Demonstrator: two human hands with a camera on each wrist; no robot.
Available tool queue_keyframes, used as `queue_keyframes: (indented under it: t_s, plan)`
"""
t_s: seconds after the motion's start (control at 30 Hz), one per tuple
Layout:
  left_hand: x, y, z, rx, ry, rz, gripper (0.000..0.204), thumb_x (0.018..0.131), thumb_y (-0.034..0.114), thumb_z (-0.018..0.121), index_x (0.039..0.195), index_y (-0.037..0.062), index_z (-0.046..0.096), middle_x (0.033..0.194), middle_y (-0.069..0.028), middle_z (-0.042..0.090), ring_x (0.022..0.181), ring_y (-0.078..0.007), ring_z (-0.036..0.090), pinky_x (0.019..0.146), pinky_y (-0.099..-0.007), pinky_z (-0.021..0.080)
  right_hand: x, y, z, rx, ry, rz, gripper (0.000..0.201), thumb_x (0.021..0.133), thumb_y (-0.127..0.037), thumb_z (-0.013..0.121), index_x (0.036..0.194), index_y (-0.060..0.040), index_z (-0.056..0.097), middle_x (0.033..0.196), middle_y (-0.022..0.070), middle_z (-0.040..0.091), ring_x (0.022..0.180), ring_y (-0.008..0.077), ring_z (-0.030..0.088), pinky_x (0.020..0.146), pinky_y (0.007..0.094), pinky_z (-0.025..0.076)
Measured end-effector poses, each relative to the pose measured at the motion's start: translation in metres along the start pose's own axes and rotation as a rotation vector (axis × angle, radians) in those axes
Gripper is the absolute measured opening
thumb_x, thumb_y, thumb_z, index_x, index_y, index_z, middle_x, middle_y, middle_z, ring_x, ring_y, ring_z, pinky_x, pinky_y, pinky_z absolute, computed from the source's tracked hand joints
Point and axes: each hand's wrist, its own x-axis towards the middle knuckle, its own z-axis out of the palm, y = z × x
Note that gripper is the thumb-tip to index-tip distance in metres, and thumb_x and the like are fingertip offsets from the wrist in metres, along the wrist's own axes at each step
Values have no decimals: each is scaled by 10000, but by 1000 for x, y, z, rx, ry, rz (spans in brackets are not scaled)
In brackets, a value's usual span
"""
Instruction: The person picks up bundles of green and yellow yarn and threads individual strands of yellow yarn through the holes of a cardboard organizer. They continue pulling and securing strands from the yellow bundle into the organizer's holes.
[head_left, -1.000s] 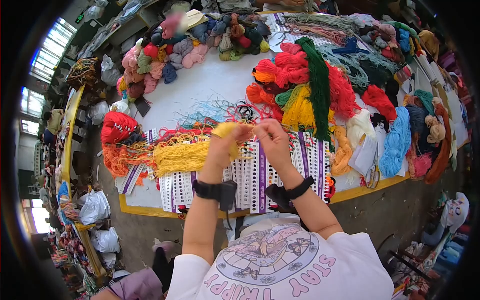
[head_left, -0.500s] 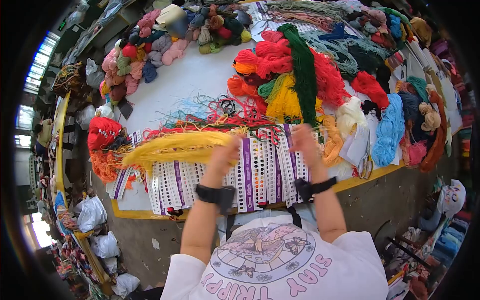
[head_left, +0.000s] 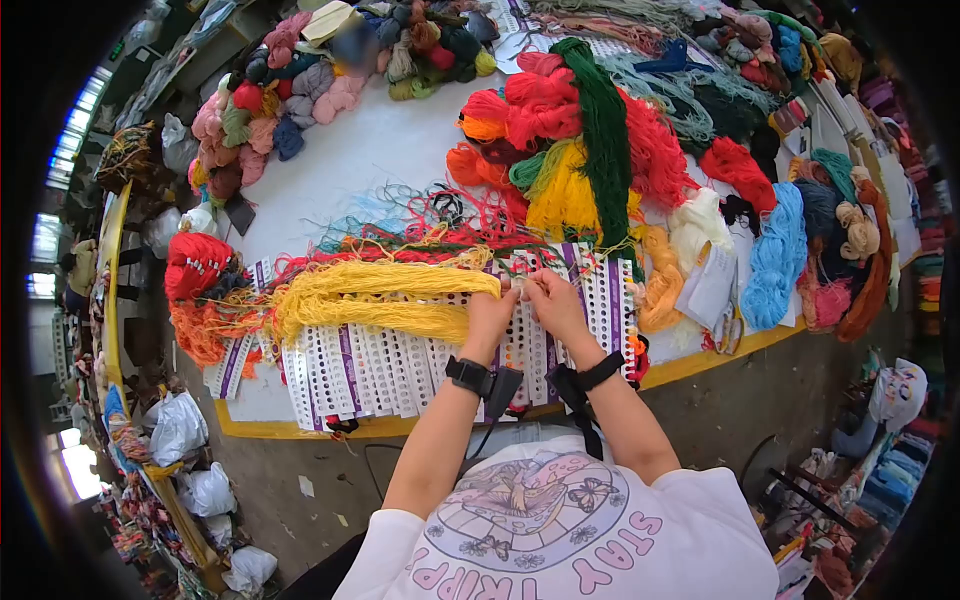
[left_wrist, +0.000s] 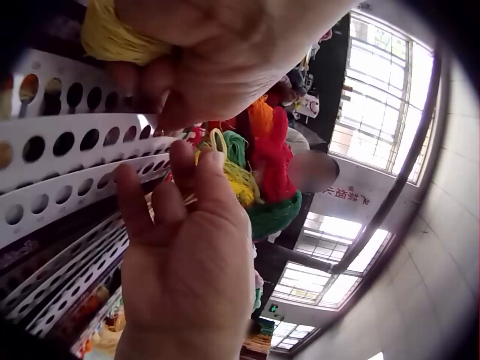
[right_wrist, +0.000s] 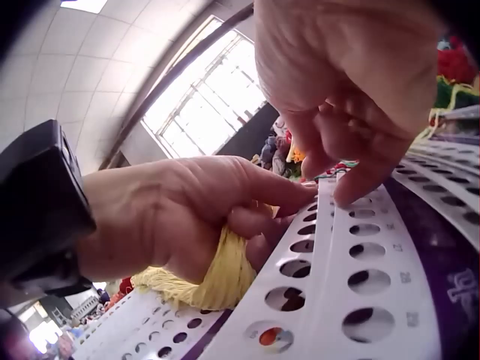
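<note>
My left hand [head_left: 490, 315] grips one end of a yellow thread skein [head_left: 385, 290], which stretches left across a row of white and purple punched thread cards [head_left: 400, 365]. In the right wrist view the skein [right_wrist: 229, 274] is wrapped by the curled fingers of the left hand [right_wrist: 187, 214], whose thumb and forefinger reach the upper end of a card [right_wrist: 371, 281]. Close beside it, my right hand [head_left: 558, 308] pinches that card's upper end between thumb and finger. A thin yellow thread loop [left_wrist: 217, 142] shows near the right hand's fingertips in the left wrist view.
Red, yellow and dark green skeins [head_left: 600, 150] are heaped beyond the hands. Loose red strands [head_left: 320, 262] lie along the cards' upper ends. A light blue skein [head_left: 775, 265] and scissors [head_left: 729, 330] lie to the right. The table's yellow edge [head_left: 390, 428] runs close to the body.
One second ago the hands were together higher up; half a second ago they were apart, with the skein pulled out left. Now they meet again at a card's upper end.
</note>
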Motion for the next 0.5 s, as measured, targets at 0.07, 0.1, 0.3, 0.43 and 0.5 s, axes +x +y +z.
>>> queue_keyframes:
  t_s: [0.07,0.1,0.3,0.43,0.5]
  plan:
    - [2,-2,-3,-67,48,30,137,755,125,639,802,15,571,695,-27,580,568,-92,534,473,-228,422,-1,9,5,39,54,17,146,806,-142,546,815,1,577,633,82,592,564,139,554,546,269,435]
    - [1,2,-6,-99,74,48,132,756,124,639,794,19,569,686,-26,578,552,-88,531,457,-224,416,-2,9,7,7,80,-9,147,803,-145,552,809,-1,580,635,82,592,564,137,553,544,268,434]
    - [-12,28,-46,-310,-103,-263,35,838,93,535,823,60,533,550,11,485,396,-81,427,361,-229,372,-6,5,26,-84,167,-95,137,774,-167,597,791,-31,607,659,79,604,582,170,587,541,278,449]
    - [-9,30,-44,-414,-222,-261,77,830,121,569,796,61,536,546,10,488,399,-79,431,369,-229,372,-5,3,26,-149,149,-193,105,749,-142,622,802,-51,621,696,61,591,587,176,586,535,269,446]
    - [-8,30,-42,-413,-229,-248,101,823,134,587,773,61,538,535,15,482,397,-78,427,368,-227,362,-3,6,25,-107,123,-205,102,743,-130,630,805,-50,628,702,57,585,594,170,581,541,260,444]
